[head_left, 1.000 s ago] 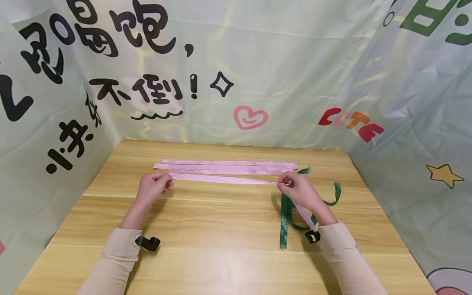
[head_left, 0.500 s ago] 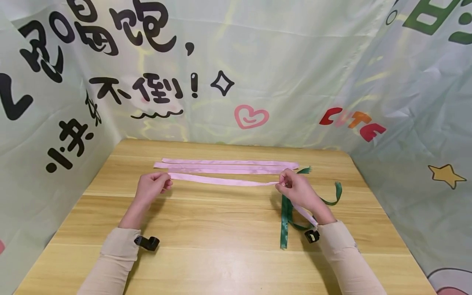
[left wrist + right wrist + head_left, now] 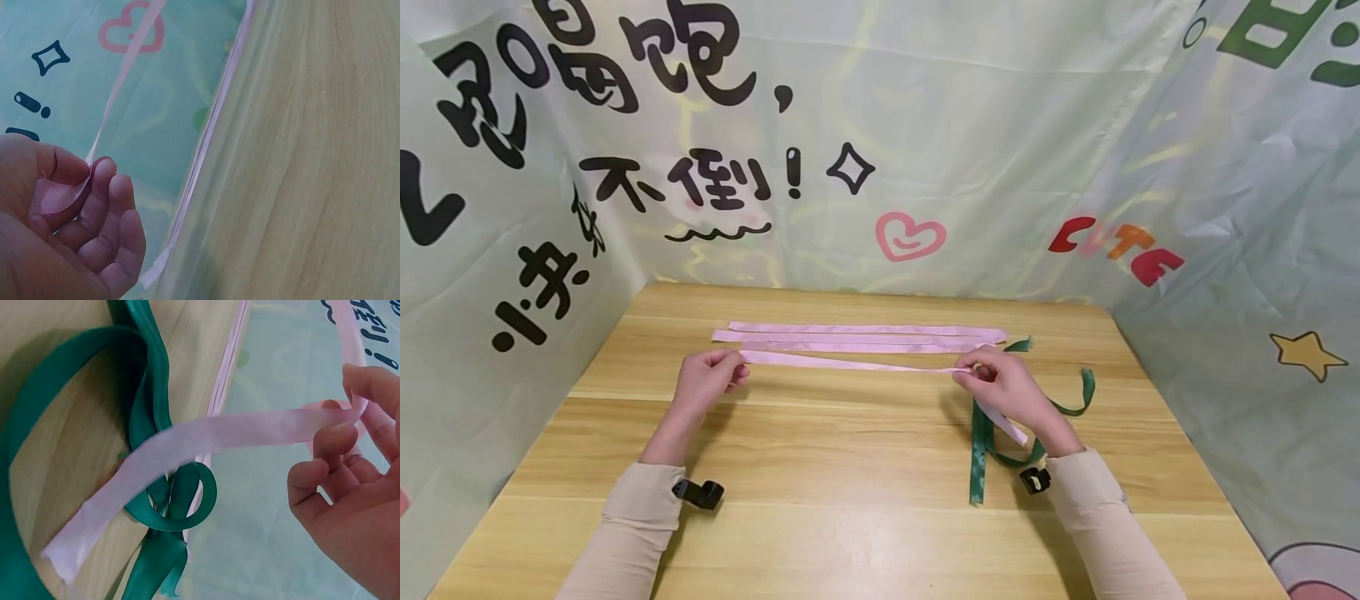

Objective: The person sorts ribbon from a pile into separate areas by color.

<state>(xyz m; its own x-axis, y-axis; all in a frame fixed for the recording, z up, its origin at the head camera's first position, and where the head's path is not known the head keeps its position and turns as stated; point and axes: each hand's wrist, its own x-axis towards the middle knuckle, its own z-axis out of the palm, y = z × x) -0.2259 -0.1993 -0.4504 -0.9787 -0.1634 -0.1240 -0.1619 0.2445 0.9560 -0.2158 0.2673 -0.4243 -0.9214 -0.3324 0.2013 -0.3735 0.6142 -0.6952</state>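
A pink ribbon (image 3: 842,362) is stretched between both hands above the table. My left hand (image 3: 706,379) pinches it near one end between thumb and forefinger; in the left wrist view a short frayed end of that ribbon (image 3: 59,195) lies inside the palm. My right hand (image 3: 1003,383) pinches the ribbon farther along, and its loose tail (image 3: 206,433) hangs past the fingers in the right wrist view. Under the right hand lies a tangle of green ribbon (image 3: 978,454), curled into loops. Just behind the held ribbon, several pink ribbons (image 3: 857,339) lie side by side.
The wooden table (image 3: 820,500) meets a printed cloth backdrop (image 3: 1000,167) along its back edge. More of the cloth hangs at the left and right sides. A black wrist camera (image 3: 700,494) sits at the left cuff, another (image 3: 1035,480) at the right.
My right hand has shifted slightly left along the ribbon. The loose pink tail beyond it has drawn in toward the hand, away from the wrist. My left hand has barely moved.
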